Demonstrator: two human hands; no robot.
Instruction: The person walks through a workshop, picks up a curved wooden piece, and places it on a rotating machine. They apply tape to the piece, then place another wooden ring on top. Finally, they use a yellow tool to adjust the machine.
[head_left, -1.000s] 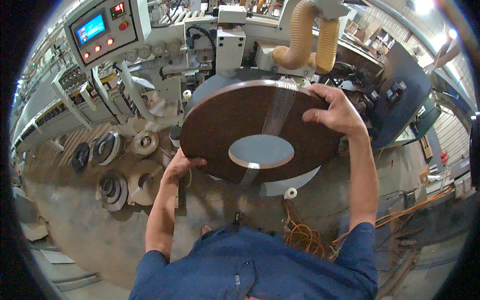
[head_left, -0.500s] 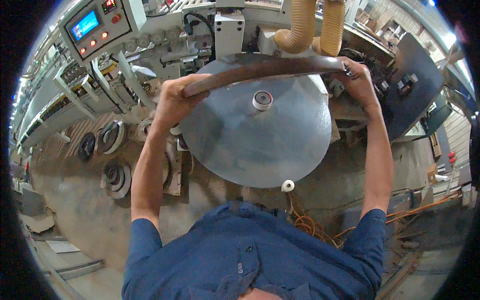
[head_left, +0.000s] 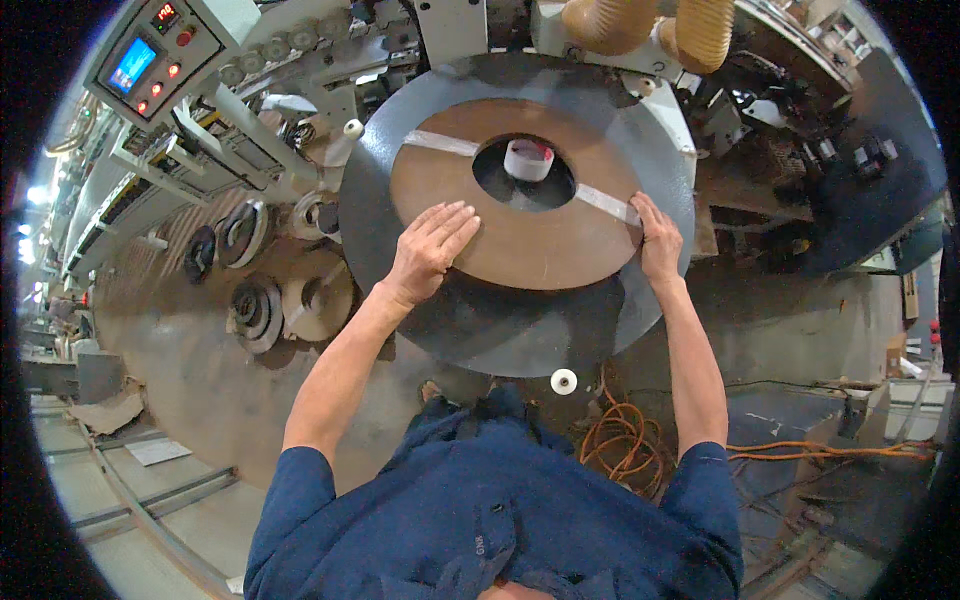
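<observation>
One brown ring-shaped coil [head_left: 520, 235] lies flat on one round grey metal turntable [head_left: 500, 330], set toward the plate's 12 o'clock half so that a wide grey crescent is left bare at 6 o'clock, nearest the person. The left hand [head_left: 428, 250] rests flat on the coil at about 8 o'clock of its face, fingers together and pointing toward 1 o'clock, palm down and gripping nothing. The right hand [head_left: 658, 240] sits at the coil's 3 o'clock rim, fingers laid over the edge where brown meets grey; whether it pinches the edge or only presses on it cannot be told. The two hands are well apart, on opposite sides of the central hole, and the right is the one at the outer edge. The coil being round, it has no long axis; its one marked line is two pale tape strips [head_left: 610, 203] running from 10 o'clock to 3 o'clock across the ring, broken by the hole. In that hole stands one white hub with a red patch [head_left: 527, 158]. Two tan ribbed hoses [head_left: 650, 25] hang at 12 o'clock, one control panel with a blue screen [head_left: 150, 60] at 10 o'clock, one small white roller [head_left: 563, 381] at the plate's 6 o'clock rim, and orange cable [head_left: 625, 445] coils on the floor
</observation>
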